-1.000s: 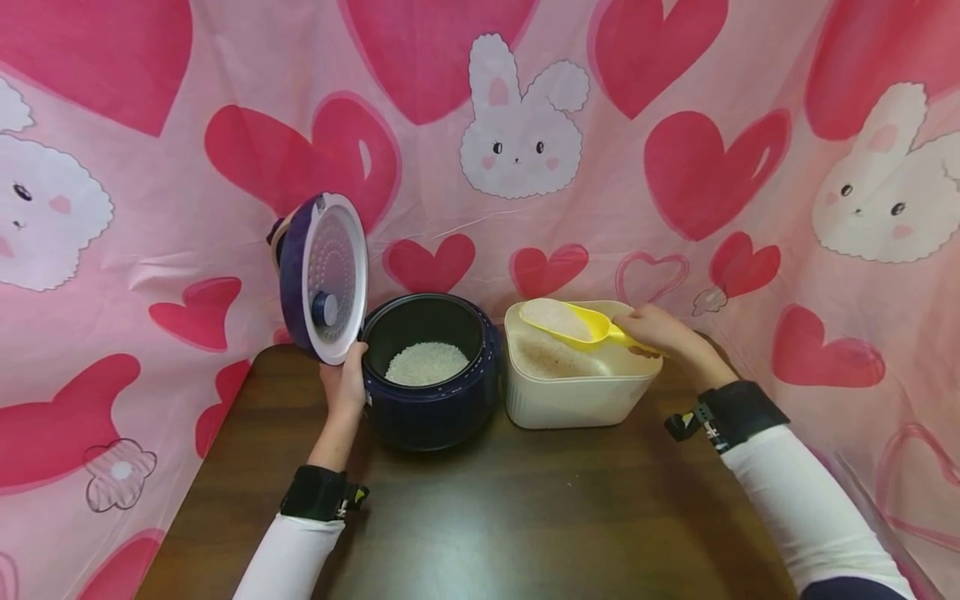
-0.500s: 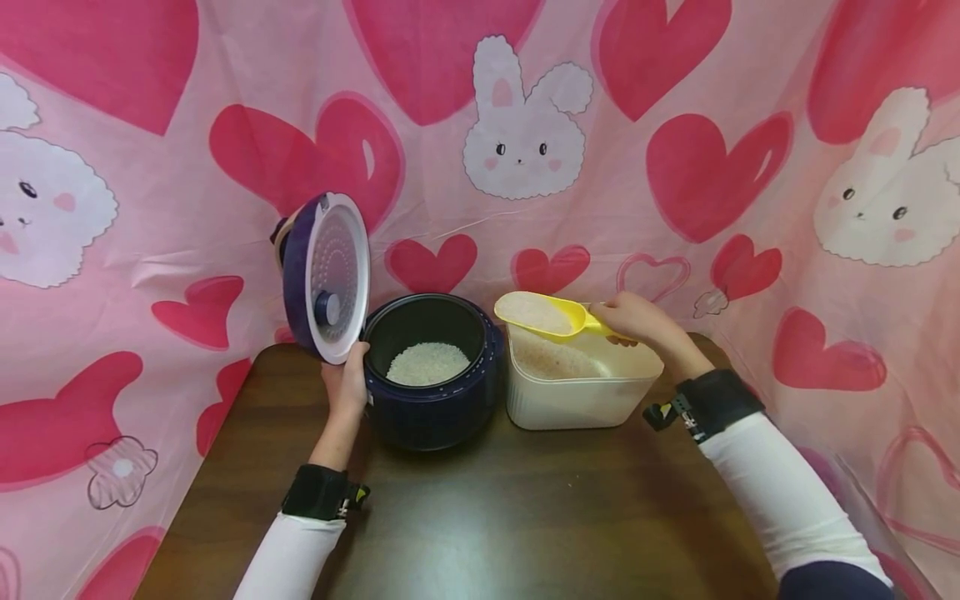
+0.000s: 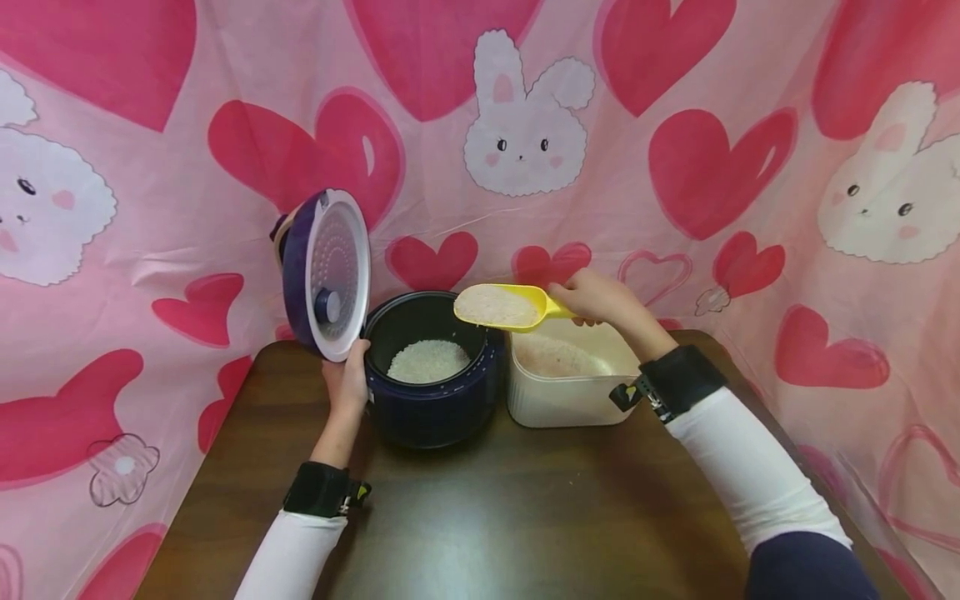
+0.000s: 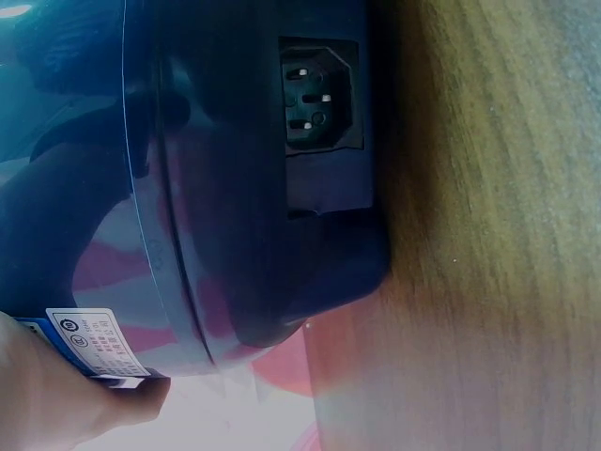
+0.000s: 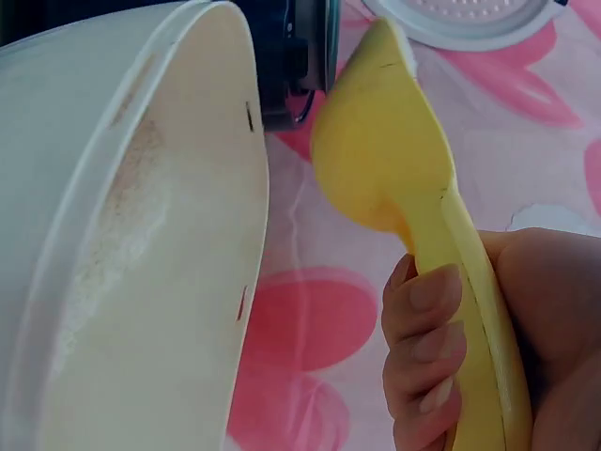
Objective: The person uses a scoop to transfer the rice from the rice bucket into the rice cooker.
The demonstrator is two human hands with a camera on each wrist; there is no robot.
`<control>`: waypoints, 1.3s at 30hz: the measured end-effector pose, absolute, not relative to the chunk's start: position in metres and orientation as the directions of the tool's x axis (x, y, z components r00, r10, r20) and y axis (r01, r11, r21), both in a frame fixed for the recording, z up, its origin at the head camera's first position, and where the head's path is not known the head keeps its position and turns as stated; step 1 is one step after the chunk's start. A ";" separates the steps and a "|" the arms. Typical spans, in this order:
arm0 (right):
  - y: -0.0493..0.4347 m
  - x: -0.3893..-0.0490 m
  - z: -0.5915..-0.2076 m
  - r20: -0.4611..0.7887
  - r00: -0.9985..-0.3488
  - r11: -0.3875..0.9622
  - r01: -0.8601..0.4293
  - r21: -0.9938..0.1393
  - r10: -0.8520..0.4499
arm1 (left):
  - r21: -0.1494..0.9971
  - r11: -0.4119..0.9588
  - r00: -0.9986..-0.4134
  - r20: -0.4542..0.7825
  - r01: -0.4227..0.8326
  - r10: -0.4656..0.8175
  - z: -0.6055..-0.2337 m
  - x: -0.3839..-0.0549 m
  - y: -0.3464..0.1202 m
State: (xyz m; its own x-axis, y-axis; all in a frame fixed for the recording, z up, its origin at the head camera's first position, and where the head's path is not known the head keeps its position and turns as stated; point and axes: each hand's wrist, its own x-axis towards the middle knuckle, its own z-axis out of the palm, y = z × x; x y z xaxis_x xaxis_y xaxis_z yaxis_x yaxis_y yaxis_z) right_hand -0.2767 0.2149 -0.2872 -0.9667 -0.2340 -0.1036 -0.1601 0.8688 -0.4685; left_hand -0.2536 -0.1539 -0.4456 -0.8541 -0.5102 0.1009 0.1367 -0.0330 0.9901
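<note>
In the head view my right hand [image 3: 588, 298] grips the handle of a yellow scoop [image 3: 538, 307], heaped with rice. The scoop is level, its tip over the right rim of a dark blue rice cooker [image 3: 431, 425]. White rice [image 3: 427, 362] lies in the black inner pot. My left hand [image 3: 347, 379] holds the base of the raised lid [image 3: 337, 267], thumb on its cooker side, other fingers mostly hidden behind it. In the left wrist view part of that hand [image 4: 66, 399] is against the cooker's labelled side. A cream container [image 3: 573, 404] holds more rice, under my right hand.
The brown wooden table [image 3: 480, 517] carries the cooker and container side by side, near a pink cloth backdrop [image 3: 435, 175] with hearts and rabbits. A power socket [image 4: 319, 94] shows low on the cooker in the left wrist view. A few grains lie on the tabletop.
My right hand has moved left and slightly up with the loaded scoop, from over the cream container to the cooker's rim. The left hand and lid have stayed in place.
</note>
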 end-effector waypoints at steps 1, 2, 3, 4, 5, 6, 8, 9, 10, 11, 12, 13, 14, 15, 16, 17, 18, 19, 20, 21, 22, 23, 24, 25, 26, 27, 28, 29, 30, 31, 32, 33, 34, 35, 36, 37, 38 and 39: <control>0.212 -0.276 -0.285 -0.104 -0.969 0.879 -0.154 -0.452 -0.223 | 0.990 -0.033 -0.854 0.102 0.138 -0.511 -0.445 -0.254 -0.154; 0.209 -0.276 -0.284 -0.101 -0.972 0.888 -0.150 -0.434 -0.214 | 0.990 -0.033 -0.853 0.102 0.138 -0.511 -0.445 -0.254 -0.154; 0.206 -0.275 -0.282 -0.098 -0.974 0.897 -0.144 -0.417 -0.202 | 0.990 -0.033 -0.853 0.103 0.139 -0.511 -0.445 -0.254 -0.154; 0.203 -0.274 -0.280 -0.096 -0.977 0.906 -0.138 -0.400 -0.192 | 0.990 -0.031 -0.853 0.102 0.137 -0.512 -0.445 -0.254 -0.153; 0.200 -0.273 -0.278 -0.093 -0.978 0.913 -0.136 -0.386 -0.186 | 0.990 -0.031 -0.853 0.100 0.135 -0.513 -0.445 -0.254 -0.153; 0.197 -0.272 -0.277 -0.089 -0.980 0.920 -0.136 -0.369 -0.180 | 0.991 -0.032 -0.852 0.097 0.132 -0.514 -0.445 -0.254 -0.153; 0.190 -0.271 -0.273 -0.076 -0.982 0.933 -0.136 -0.334 -0.171 | 0.991 -0.034 -0.852 0.094 0.130 -0.515 -0.445 -0.254 -0.153; 0.187 -0.271 -0.271 -0.067 -0.983 0.938 -0.139 -0.317 -0.168 | 0.991 -0.032 -0.852 0.094 0.129 -0.516 -0.445 -0.253 -0.153; 0.184 -0.271 -0.270 -0.061 -0.984 0.943 -0.142 -0.299 -0.167 | 0.991 -0.032 -0.851 0.096 0.131 -0.516 -0.445 -0.253 -0.154; 0.180 -0.271 -0.268 -0.051 -0.985 0.949 -0.145 -0.281 -0.166 | 0.991 -0.031 -0.851 0.098 0.133 -0.516 -0.444 -0.253 -0.154; 0.177 -0.272 -0.268 -0.038 -0.986 0.953 -0.149 -0.262 -0.165 | 0.990 -0.033 -0.851 0.102 0.139 -0.516 -0.444 -0.253 -0.154; 0.174 -0.272 -0.267 -0.028 -0.987 0.958 -0.149 -0.246 -0.160 | 0.989 -0.032 -0.851 0.107 0.144 -0.515 -0.444 -0.254 -0.155; 0.172 -0.272 -0.266 -0.016 -0.987 0.961 -0.152 -0.229 -0.160 | 0.989 -0.031 -0.851 0.111 0.148 -0.513 -0.444 -0.254 -0.155; 0.169 -0.272 -0.266 -0.004 -0.987 0.964 -0.156 -0.215 -0.161 | 0.988 -0.031 -0.852 0.114 0.151 -0.511 -0.444 -0.255 -0.155; 0.167 -0.272 -0.265 0.007 -0.987 0.967 -0.157 -0.201 -0.159 | 0.987 -0.034 -0.853 0.117 0.156 -0.509 -0.444 -0.256 -0.155; 0.165 -0.272 -0.266 0.021 -0.987 0.970 -0.159 -0.186 -0.158 | 0.987 -0.037 -0.853 0.117 0.157 -0.508 -0.444 -0.256 -0.155; 0.163 -0.271 -0.266 0.032 -0.987 0.971 -0.162 -0.174 -0.158 | 0.987 -0.039 -0.854 0.117 0.158 -0.508 -0.444 -0.256 -0.156; 0.161 -0.271 -0.266 0.043 -0.987 0.973 -0.163 -0.165 -0.158 | 0.987 -0.040 -0.854 0.115 0.157 -0.507 -0.445 -0.256 -0.156; 0.160 -0.271 -0.266 0.054 -0.986 0.974 -0.165 -0.155 -0.159 | 0.988 -0.038 -0.854 0.111 0.151 -0.509 -0.445 -0.256 -0.155; 0.158 -0.271 -0.267 0.067 -0.985 0.975 -0.168 -0.143 -0.160 | 0.988 -0.037 -0.853 0.108 0.147 -0.511 -0.445 -0.256 -0.155; 0.156 -0.271 -0.268 0.081 -0.984 0.977 -0.171 -0.130 -0.162 | 0.989 -0.036 -0.853 0.104 0.143 -0.512 -0.445 -0.256 -0.155; 0.155 -0.272 -0.268 0.096 -0.982 0.978 -0.174 -0.118 -0.163 | 0.990 -0.035 -0.852 0.101 0.138 -0.514 -0.446 -0.255 -0.154; 0.153 -0.272 -0.269 0.113 -0.980 0.979 -0.178 -0.102 -0.166 | 0.991 -0.030 -0.851 0.099 0.133 -0.515 -0.446 -0.255 -0.154; 0.152 -0.272 -0.270 0.132 -0.977 0.979 -0.182 -0.087 -0.169 | 0.991 -0.029 -0.850 0.098 0.132 -0.517 -0.446 -0.255 -0.154; 0.151 -0.272 -0.271 0.151 -0.973 0.980 -0.185 -0.072 -0.172 | 0.991 -0.025 -0.850 0.097 0.129 -0.518 -0.447 -0.255 -0.154; 0.150 -0.272 -0.272 0.171 -0.969 0.980 -0.189 -0.057 -0.177 | 0.991 -0.025 -0.849 0.098 0.129 -0.519 -0.447 -0.254 -0.154; 0.149 -0.272 -0.272 0.186 -0.966 0.980 -0.192 -0.046 -0.181 | 0.991 -0.026 -0.849 0.099 0.132 -0.520 -0.447 -0.254 -0.154; 0.148 -0.272 -0.272 0.200 -0.962 0.980 -0.195 -0.037 -0.184 | 0.990 -0.029 -0.848 0.103 0.137 -0.520 -0.447 -0.254 -0.154; 0.146 -0.272 -0.272 0.214 -0.958 0.979 -0.201 -0.030 -0.190 | 0.990 -0.029 -0.848 0.106 0.141 -0.519 -0.447 -0.255 -0.154; 0.145 -0.271 -0.272 0.224 -0.955 0.979 -0.204 -0.023 -0.194 | 0.989 -0.030 -0.849 0.110 0.146 -0.517 -0.447 -0.255 -0.155; 0.144 -0.271 -0.272 0.232 -0.953 0.979 -0.205 -0.015 -0.196 | 0.988 -0.030 -0.849 0.113 0.149 -0.516 -0.447 -0.255 -0.155; 0.143 -0.270 -0.271 0.237 -0.951 0.978 -0.206 -0.008 -0.199 | 0.988 -0.031 -0.850 0.116 0.154 -0.514 -0.447 -0.255 -0.155; 0.142 -0.270 -0.270 0.239 -0.950 0.979 -0.206 -0.002 -0.199 | 0.987 -0.031 -0.851 0.118 0.156 -0.512 -0.447 -0.255 -0.155; 0.140 -0.270 -0.270 0.241 -0.950 0.979 -0.203 0.004 -0.197 | 0.987 -0.031 -0.852 0.120 0.157 -0.509 -0.447 -0.255 -0.155; 0.139 -0.269 -0.270 0.243 -0.950 0.980 -0.199 0.009 -0.195 | 0.987 -0.029 -0.853 0.121 0.157 -0.508 -0.447 -0.255 -0.155; 0.138 -0.269 -0.270 0.244 -0.951 0.981 -0.193 0.017 -0.192 | 0.987 -0.029 -0.853 0.122 0.158 -0.507 -0.447 -0.255 -0.155; 0.137 -0.268 -0.270 0.245 -0.951 0.982 -0.188 0.021 -0.187 | 0.987 -0.031 -0.854 0.121 0.158 -0.506 -0.447 -0.255 -0.155; 0.136 -0.267 -0.271 0.248 -0.951 0.983 -0.184 0.024 -0.184 | 0.987 -0.032 -0.854 0.121 0.159 -0.505 -0.447 -0.255 -0.155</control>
State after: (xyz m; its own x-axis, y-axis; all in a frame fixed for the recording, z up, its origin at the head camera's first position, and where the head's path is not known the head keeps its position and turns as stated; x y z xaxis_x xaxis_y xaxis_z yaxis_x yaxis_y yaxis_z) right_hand -0.2671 0.1356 -0.2708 -0.9511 -0.1841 0.2482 -0.1839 0.9826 0.0245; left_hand -0.2553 -0.1545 -0.4467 -0.8544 -0.5053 0.1211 0.1585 -0.0316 0.9869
